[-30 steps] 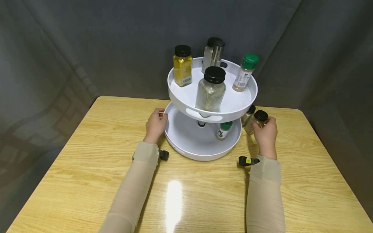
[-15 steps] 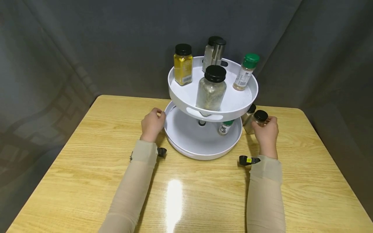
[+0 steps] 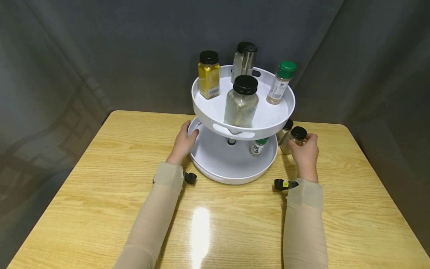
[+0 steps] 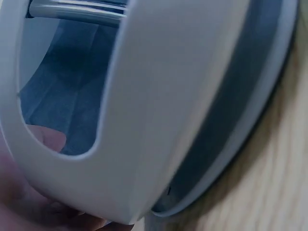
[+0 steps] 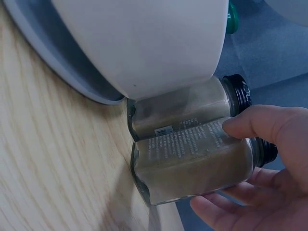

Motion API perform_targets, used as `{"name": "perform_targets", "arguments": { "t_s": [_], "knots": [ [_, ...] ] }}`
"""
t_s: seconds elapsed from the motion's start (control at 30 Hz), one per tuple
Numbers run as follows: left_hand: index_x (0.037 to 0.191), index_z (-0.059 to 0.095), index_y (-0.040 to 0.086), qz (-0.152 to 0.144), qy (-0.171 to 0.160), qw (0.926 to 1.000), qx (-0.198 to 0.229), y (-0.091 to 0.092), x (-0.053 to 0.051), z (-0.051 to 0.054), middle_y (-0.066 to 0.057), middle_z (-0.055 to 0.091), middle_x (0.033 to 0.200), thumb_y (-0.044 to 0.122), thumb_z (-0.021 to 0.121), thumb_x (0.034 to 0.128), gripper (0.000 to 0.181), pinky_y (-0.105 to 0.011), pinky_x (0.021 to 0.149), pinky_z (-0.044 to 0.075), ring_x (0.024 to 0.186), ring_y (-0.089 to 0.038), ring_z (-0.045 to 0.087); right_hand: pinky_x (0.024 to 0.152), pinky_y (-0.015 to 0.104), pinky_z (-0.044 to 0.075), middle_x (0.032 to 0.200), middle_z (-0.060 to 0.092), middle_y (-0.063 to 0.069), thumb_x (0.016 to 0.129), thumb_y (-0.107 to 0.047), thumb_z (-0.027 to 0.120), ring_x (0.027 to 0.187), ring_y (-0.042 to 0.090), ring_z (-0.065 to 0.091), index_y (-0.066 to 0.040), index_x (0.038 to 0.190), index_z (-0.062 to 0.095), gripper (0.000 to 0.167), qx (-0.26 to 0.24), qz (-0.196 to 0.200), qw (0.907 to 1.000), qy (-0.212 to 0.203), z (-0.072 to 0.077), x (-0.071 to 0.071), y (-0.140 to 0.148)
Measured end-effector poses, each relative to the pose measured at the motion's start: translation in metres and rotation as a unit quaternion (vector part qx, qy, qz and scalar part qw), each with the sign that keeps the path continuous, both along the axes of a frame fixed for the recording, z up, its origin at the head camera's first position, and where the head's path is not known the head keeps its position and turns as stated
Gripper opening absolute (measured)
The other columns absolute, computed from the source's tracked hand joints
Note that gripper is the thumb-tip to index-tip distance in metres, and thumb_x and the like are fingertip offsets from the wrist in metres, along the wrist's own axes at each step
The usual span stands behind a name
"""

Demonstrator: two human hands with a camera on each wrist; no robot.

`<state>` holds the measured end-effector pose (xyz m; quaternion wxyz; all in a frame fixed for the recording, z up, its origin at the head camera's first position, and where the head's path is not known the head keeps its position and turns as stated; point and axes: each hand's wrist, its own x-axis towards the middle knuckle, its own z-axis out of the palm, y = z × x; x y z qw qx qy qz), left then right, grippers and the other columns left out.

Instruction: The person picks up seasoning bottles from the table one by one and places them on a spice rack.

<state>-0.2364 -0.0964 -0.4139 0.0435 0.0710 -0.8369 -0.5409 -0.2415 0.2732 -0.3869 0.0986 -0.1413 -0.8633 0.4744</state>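
My left hand (image 3: pixel 183 146) grips the left rim of the lower tray (image 3: pixel 231 170) of a white two-tier turntable, thumb over the rim's inside. In the left wrist view its thumb (image 4: pixel 52 139) shows through the handle slot, with the other fingers partly hidden below the wall. To the right of the turntable, my right hand (image 3: pixel 306 156) holds a square glass spice jar (image 5: pixel 192 166) with a black lid, thumb on one side and fingers on the other. The jar's base is at the tabletop. Close beside it stands a similar jar (image 5: pixel 185 113), near the tray wall.
On the upper tray (image 3: pixel 201 113) stand a yellow spice jar (image 3: pixel 209 80), a large clear jar (image 3: pixel 240 108), a green-capped shaker (image 3: pixel 278 87) and black-lidded containers (image 3: pixel 239 65) behind. A green-capped shaker (image 3: pixel 256 150) stands in the lower tray. Dark curtains surround the wooden table (image 3: pixel 235 224).
The lower tray has turned slightly, its green-capped shaker shifting back. My left hand drew back from the rim, then took hold of it again. The right hand stays at its jar.
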Motion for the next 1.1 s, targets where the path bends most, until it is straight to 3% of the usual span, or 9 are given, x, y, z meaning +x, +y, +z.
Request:
{"name": "perform_targets", "arguments": {
  "t_s": [0.23,0.33,0.43,0.57,0.7,0.87,1.0,1.1],
  "knots": [
    [0.155,0.033,-0.001,0.022,0.004,0.9996,-0.015,-0.003,0.000,-0.001,-0.022,0.043,0.154,0.025,0.048,0.1043,0.059,-0.043,0.118,0.036,0.142,-0.035,0.042,0.109,0.052,0.043,0.144,0.045,0.032,0.095,-0.015,0.058,0.131,0.044,0.047,0.006,0.146,0.028,0.064,-0.004,0.008,1.0000,-0.005,-0.001,0.000,-0.001],
    [0.151,0.043,0.000,0.048,0.007,0.9972,-0.057,-0.002,0.001,0.001,-0.020,0.055,0.145,0.025,0.049,0.1033,0.053,-0.045,0.112,0.043,0.132,-0.034,0.053,0.110,0.052,0.043,0.145,0.045,0.033,0.095,-0.015,0.059,0.132,0.044,0.047,0.005,0.146,0.027,0.064,-0.005,0.008,0.9999,-0.006,-0.001,0.000,0.000],
    [0.143,0.054,0.004,0.077,0.006,0.9902,-0.117,-0.001,0.003,0.005,-0.016,0.066,0.128,0.026,0.050,0.1018,0.047,-0.049,0.100,0.047,0.116,-0.033,0.062,0.109,0.052,0.043,0.144,0.045,0.033,0.095,-0.015,0.059,0.131,0.044,0.047,0.005,0.146,0.027,0.064,-0.002,0.008,0.9999,-0.006,-0.002,-0.001,0.001],
    [0.138,0.058,0.005,0.089,-0.008,0.9832,-0.159,-0.001,0.006,0.010,-0.015,0.067,0.112,0.027,0.051,0.1000,0.045,-0.052,0.087,0.050,0.101,-0.034,0.063,0.109,0.051,0.043,0.143,0.045,0.033,0.096,-0.015,0.058,0.130,0.042,0.047,0.005,0.146,0.026,0.063,-0.003,0.011,0.9999,-0.005,-0.002,-0.001,0.001],
    [0.141,0.052,-0.003,0.056,-0.010,0.9910,-0.121,0.001,0.004,0.007,-0.025,0.062,0.124,0.023,0.052,0.1011,0.047,-0.050,0.096,0.051,0.113,-0.039,0.060,0.109,0.051,0.043,0.144,0.045,0.033,0.096,-0.015,0.058,0.131,0.043,0.047,0.005,0.146,0.026,0.063,-0.006,0.012,0.9999,-0.005,-0.002,-0.001,0.002],
    [0.152,0.034,-0.007,0.004,0.001,0.9983,-0.058,0.003,-0.002,-0.002,-0.030,0.044,0.150,0.019,0.051,0.1017,0.059,-0.049,0.116,0.037,0.138,-0.042,0.044,0.109,0.051,0.043,0.144,0.045,0.033,0.095,-0.015,0.058,0.130,0.043,0.047,0.005,0.146,0.027,0.063,-0.005,0.011,0.9999,-0.006,-0.002,-0.001,0.003],
    [0.158,0.025,0.000,0.002,-0.005,0.9994,-0.033,0.003,-0.002,-0.007,-0.026,0.035,0.158,0.022,0.051,0.1019,0.066,-0.048,0.121,0.030,0.144,-0.040,0.036,0.110,0.051,0.042,0.144,0.045,0.033,0.095,-0.014,0.059,0.131,0.043,0.047,0.005,0.147,0.027,0.064,-0.006,0.012,0.9999,-0.006,-0.002,-0.001,0.003],
    [0.158,0.028,0.002,0.007,-0.005,0.9996,-0.025,0.001,-0.003,-0.008,-0.024,0.038,0.157,0.022,0.050,0.1021,0.063,-0.047,0.120,0.032,0.144,-0.039,0.037,0.111,0.052,0.041,0.144,0.045,0.033,0.095,-0.014,0.059,0.131,0.045,0.047,0.005,0.147,0.027,0.064,-0.005,0.013,0.9999,-0.004,-0.002,-0.001,0.003]
  ]
}}
